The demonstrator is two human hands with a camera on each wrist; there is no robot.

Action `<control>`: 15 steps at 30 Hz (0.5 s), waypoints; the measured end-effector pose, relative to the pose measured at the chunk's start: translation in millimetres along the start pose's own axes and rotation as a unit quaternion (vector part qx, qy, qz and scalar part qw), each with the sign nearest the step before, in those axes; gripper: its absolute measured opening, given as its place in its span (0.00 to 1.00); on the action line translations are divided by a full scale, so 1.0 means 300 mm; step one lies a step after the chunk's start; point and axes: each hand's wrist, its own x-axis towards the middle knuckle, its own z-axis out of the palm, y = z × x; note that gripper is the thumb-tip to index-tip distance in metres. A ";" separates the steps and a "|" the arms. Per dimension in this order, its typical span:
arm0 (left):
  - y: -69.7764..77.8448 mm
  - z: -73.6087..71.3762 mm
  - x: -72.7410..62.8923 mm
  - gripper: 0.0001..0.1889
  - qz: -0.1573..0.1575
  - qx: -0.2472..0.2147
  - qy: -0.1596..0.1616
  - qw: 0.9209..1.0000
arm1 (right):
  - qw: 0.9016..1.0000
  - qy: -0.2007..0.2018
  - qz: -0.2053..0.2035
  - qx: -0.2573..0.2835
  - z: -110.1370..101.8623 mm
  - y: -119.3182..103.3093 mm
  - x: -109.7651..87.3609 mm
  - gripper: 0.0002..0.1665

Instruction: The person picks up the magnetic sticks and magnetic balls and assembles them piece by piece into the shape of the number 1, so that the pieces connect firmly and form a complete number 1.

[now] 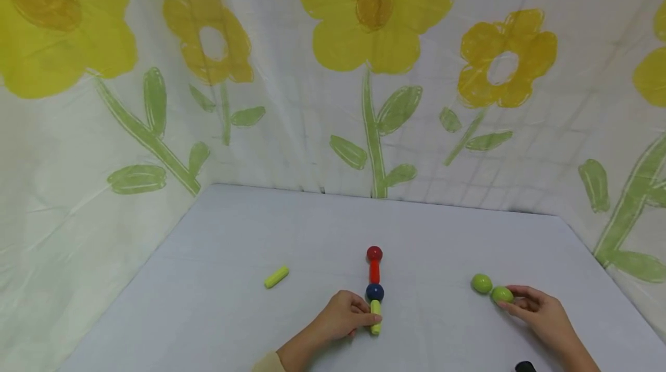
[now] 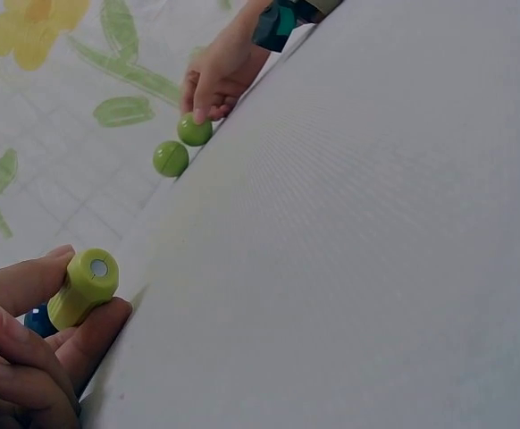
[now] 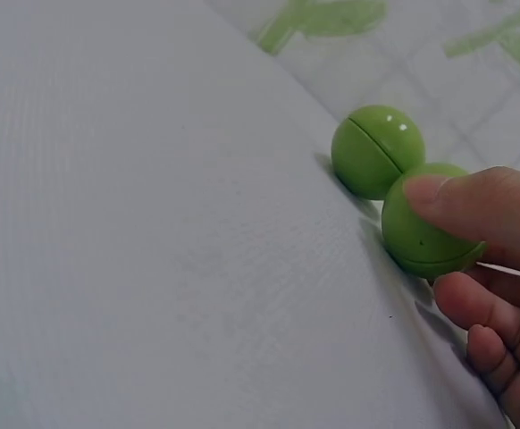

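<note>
My left hand (image 1: 340,317) pinches a yellow-green magnetic rod (image 1: 376,317) between thumb and fingers; a round metal disc shows in its end in the left wrist view. The rod's far end meets a dark blue ball (image 1: 374,292), and beyond that a red rod (image 1: 374,271) and a red ball (image 1: 374,253) continue the line. On the right, my right hand (image 1: 541,314) grips a green ball (image 3: 430,223) with thumb and fingers. A second green ball (image 3: 378,152) sits right against it on its far side, a seam running round it.
Another yellow-green rod (image 1: 276,277) lies alone on the white table (image 1: 234,233), left of the joined line. A black object (image 1: 525,366) shows at the bottom edge, near the right forearm. A flower-printed curtain (image 1: 281,146) hangs behind the table.
</note>
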 end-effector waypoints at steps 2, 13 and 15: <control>0.002 0.001 0.000 0.11 -0.003 0.000 0.000 1.000 | 1.000 0.003 -0.006 0.001 0.001 0.002 -0.007 0.33; 0.005 0.003 -0.002 0.11 -0.011 0.004 0.000 1.000 | 0.999 -0.017 -0.019 0.023 0.008 0.002 -0.038 0.30; 0.006 0.002 -0.002 0.11 -0.013 0.005 0.000 1.000 | 0.999 -0.017 -0.030 0.022 0.014 0.001 -0.042 0.30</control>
